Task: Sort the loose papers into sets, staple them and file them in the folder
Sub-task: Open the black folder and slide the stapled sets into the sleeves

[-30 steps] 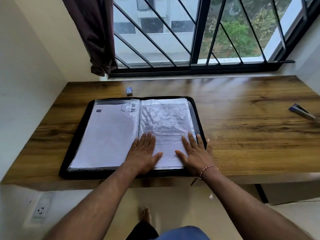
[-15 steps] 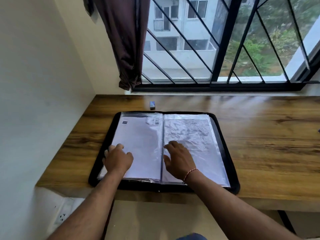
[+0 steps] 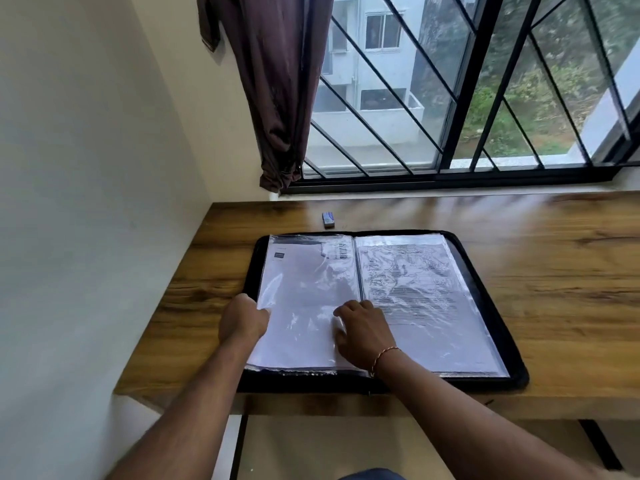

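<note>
- Head view: folder (image 3: 518, 370) lies open on your desk (image 3: 554, 271), papers (image 3: 415, 289) sleeved.
- Your left hand (image 3: 244, 320) pinches the left sleeve (image 3: 304, 299) at its outer edge.
- Your right hand (image 3: 363, 329) rests curled near the spine (image 3: 358, 265); grip unclear.

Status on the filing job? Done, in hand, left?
Done: printed papers sit in plastic sleeves on both pages of the open folder; no loose sheets in view. In hand: left hand grips the left sleeve at its outer edge, right hand rests near the spine. Left: probably closing the folder.
</note>
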